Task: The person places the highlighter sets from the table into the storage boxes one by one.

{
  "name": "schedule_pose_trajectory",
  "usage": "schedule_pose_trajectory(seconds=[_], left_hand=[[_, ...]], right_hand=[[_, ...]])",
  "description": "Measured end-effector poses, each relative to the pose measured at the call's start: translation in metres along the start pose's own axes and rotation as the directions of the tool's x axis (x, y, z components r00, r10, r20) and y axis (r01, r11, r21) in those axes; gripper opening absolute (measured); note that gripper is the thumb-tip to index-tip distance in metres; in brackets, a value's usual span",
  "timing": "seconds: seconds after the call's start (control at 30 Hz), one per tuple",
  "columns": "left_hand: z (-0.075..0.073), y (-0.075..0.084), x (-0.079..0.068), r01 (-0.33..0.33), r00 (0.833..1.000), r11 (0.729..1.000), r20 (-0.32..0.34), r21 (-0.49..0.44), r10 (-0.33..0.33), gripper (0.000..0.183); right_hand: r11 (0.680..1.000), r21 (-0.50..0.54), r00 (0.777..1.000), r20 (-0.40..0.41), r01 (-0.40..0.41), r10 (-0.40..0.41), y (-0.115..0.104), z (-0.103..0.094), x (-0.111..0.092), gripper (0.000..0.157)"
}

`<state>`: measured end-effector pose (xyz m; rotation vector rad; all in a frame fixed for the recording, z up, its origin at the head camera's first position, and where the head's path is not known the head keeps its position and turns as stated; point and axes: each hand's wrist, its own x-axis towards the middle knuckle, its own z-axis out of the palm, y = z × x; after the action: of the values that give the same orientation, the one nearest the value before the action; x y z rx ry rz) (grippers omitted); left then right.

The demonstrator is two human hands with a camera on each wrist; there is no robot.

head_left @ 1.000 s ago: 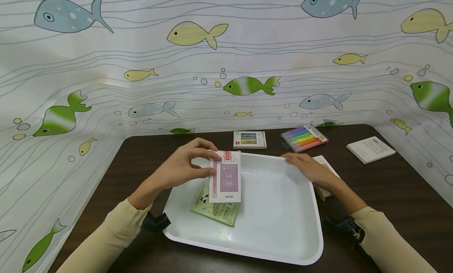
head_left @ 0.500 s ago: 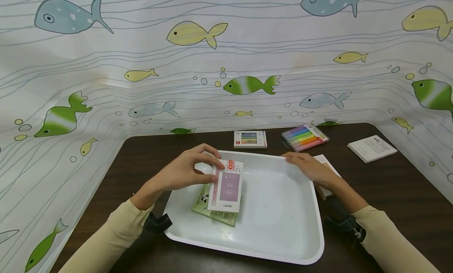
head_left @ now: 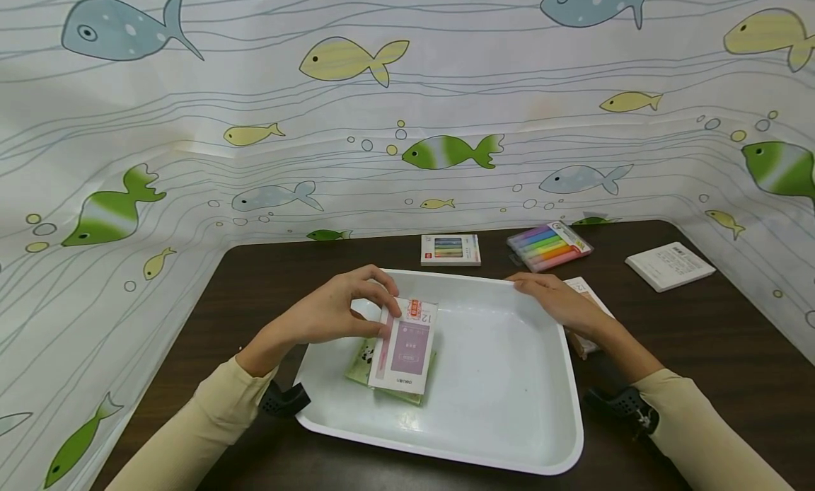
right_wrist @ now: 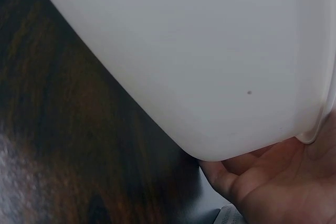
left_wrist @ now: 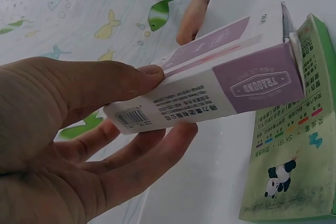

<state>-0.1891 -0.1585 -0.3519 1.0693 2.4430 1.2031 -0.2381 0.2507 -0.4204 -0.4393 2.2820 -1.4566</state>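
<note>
My left hand (head_left: 340,308) pinches one end of a white and purple box (head_left: 406,353) between thumb and fingers. In the left wrist view the thumb presses its upper face and the fingers support it below. The box tilts over a flat green box with a panda print (left_wrist: 281,174), partly covering it in the head view. That green box lies in the left part of a white tray (head_left: 496,385). At the tray's far right corner, my right hand (head_left: 554,303) grips the rim; the right wrist view shows its fingers passing behind the tray wall (right_wrist: 210,66).
Behind the tray lie a white box with a coloured window (head_left: 450,250) and a clear pack of rainbow markers (head_left: 549,247). A white box (head_left: 670,267) lies farther right. Another box (head_left: 588,294) is partly hidden by my right forearm. A fish-print sheet (head_left: 356,123) surrounds the dark table.
My left hand has lowered the white and purple box toward the near side of the tray, turning it slightly, and it covers more of the green box. My right hand stays at the rim.
</note>
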Motion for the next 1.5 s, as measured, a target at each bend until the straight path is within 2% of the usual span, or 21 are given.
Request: schedule_pose_trajectory(seconds=[0.37, 0.6, 0.73, 0.83, 0.93, 1.07, 1.17, 1.27, 1.37, 1.5], left_hand=[[-0.011, 0.000, -0.006, 0.033, 0.996, 0.999, 0.079, -0.021, -0.031, 0.022], [-0.011, 0.001, -0.009, 0.078, 0.984, 0.997, 0.161, -0.020, -0.074, 0.025], [-0.010, 0.001, -0.010, 0.055, 0.978, 0.998, 0.202, 0.007, -0.055, 0.028], [-0.010, 0.001, -0.009, 0.035, 0.978, 0.997, 0.202, 0.066, -0.048, 0.027], [-0.011, 0.001, -0.009, 0.028, 0.985, 0.991, 0.165, 0.130, -0.049, 0.025], [-0.013, 0.002, -0.008, 0.031, 0.996, 0.983, 0.079, 0.181, -0.046, 0.027], [-0.014, 0.001, -0.008, 0.067, 0.998, 0.974, 0.001, 0.218, -0.068, 0.036], [-0.016, -0.002, -0.008, 0.117, 0.992, 0.960, -0.080, 0.256, -0.100, 0.042], [-0.019, -0.008, -0.008, 0.178, 0.977, 0.949, -0.162, 0.259, -0.139, 0.044], [-0.024, -0.018, -0.009, 0.226, 0.959, 0.942, -0.227, 0.248, -0.170, 0.047]], right_hand=[[1.000, -0.007, 1.000, -0.010, 0.002, -0.002, 0.003, 0.001, 0.002, 0.053], [1.000, 0.005, 1.000, -0.010, -0.004, 0.004, 0.004, 0.001, 0.001, 0.052], [1.000, 0.003, 1.000, -0.008, 0.003, -0.003, 0.003, 0.002, 0.000, 0.052], [1.000, -0.002, 1.000, -0.013, 0.003, -0.003, 0.003, 0.002, 0.000, 0.051], [1.000, -0.019, 1.000, -0.022, 0.002, -0.003, 0.002, 0.002, 0.000, 0.052], [0.999, -0.038, 1.000, -0.026, 0.011, -0.012, 0.002, 0.001, 0.000, 0.052], [0.999, -0.029, 1.000, -0.024, 0.014, -0.014, 0.002, 0.001, 0.000, 0.052], [1.000, -0.018, 1.000, -0.020, 0.015, -0.015, 0.001, 0.001, 0.000, 0.051], [1.000, -0.021, 1.000, -0.020, 0.014, -0.015, 0.001, 0.002, 0.000, 0.051], [0.999, -0.047, 1.000, -0.026, 0.013, -0.014, 0.001, 0.002, 0.000, 0.052]])
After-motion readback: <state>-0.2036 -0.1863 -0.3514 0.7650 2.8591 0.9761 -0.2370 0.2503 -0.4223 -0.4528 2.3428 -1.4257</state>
